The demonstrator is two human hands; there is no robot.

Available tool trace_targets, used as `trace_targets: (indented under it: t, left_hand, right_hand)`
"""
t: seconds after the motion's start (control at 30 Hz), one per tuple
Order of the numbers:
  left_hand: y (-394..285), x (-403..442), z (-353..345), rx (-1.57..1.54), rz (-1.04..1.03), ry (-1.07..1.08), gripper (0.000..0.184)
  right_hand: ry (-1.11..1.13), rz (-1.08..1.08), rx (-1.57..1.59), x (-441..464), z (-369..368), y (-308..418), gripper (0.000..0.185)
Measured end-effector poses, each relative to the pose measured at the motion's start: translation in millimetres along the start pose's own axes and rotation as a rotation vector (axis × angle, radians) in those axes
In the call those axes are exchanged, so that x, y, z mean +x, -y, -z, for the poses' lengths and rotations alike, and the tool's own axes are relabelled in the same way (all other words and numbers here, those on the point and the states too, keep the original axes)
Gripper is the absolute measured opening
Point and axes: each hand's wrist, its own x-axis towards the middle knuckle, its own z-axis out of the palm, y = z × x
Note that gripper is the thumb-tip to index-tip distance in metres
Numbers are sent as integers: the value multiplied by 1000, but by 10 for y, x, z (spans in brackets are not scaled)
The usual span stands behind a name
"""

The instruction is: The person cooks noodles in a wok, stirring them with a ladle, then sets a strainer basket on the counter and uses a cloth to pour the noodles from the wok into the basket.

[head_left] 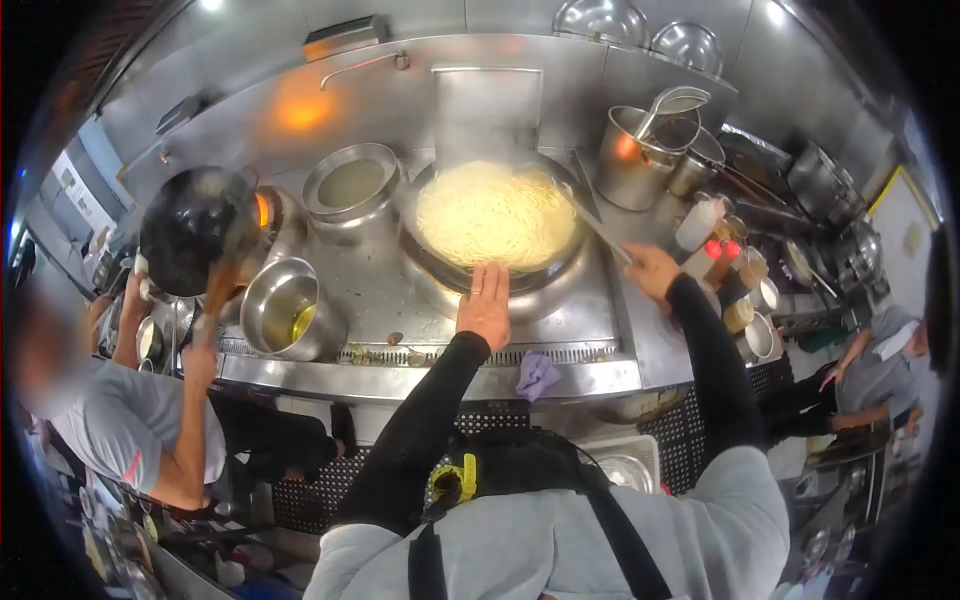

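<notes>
A wok (412, 212) full of pale noodles (495, 215) sits on the burner in front of me, with steam rising from it. My left hand (485, 305) lies stretched out at the wok's near rim, fingers extended and holding nothing; I cannot tell whether the fingertips touch the metal. On the right side, my right hand (651, 270) is closed around the handle of a long metal cooking utensil (603, 232). Its shaft slants over the wok's right rim towards the noodles. The working end is hidden, so ladle or spatula cannot be told apart.
Left of the wok stand a stacked metal pot (350, 185) and a steel pot with yellow liquid (285, 310). Beside me a co-worker tilts a dark wok (198, 230). At right are a tall pot (632, 160) and several bottles (700, 224). A purple cloth (538, 375) hangs at the front edge.
</notes>
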Motion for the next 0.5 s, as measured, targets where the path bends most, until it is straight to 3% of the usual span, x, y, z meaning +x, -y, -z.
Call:
trace_targets:
  t: [0.2,0.5]
  left_hand:
    - [-28,-10,50,-22,2,-1,81]
    - [16,11,-72,-26,-41,-57,75]
  right_hand:
    - [1,-77,328,-813,-248,-7,60]
    - [14,-112,522,-1666,-680,98,60]
